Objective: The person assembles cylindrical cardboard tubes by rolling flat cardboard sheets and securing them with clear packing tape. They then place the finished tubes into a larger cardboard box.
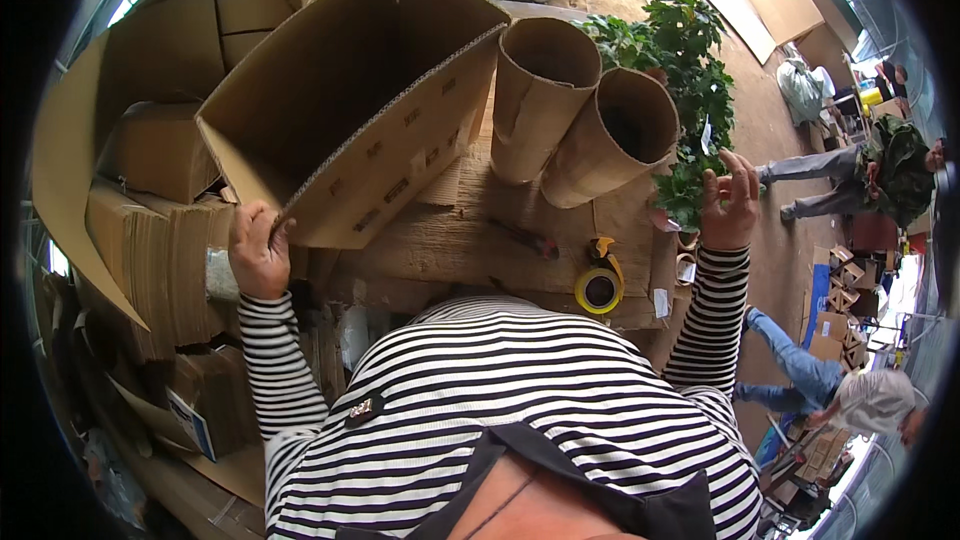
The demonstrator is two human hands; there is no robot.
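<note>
my black-and-white striped top (540, 360) lies closest, and beyond its left cuff my left hand (262, 252) grips the near corner of the open cardboard box (400, 162), at the left of the worktable (420, 262). my right hand (730, 202) is raised near the leafy green plants (690, 50), fingers parted, loosely curled and holding nothing; two brown cardboard tubes (540, 135) stand beside the box, with a yellow tape dispenser (586, 287) nearer me.

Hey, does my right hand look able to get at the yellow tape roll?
Probably yes: your right hand seems to hold nothing, and the yellow tape roll lies uncovered. The hand may just need to skirt the leafy plant beside it.
</note>
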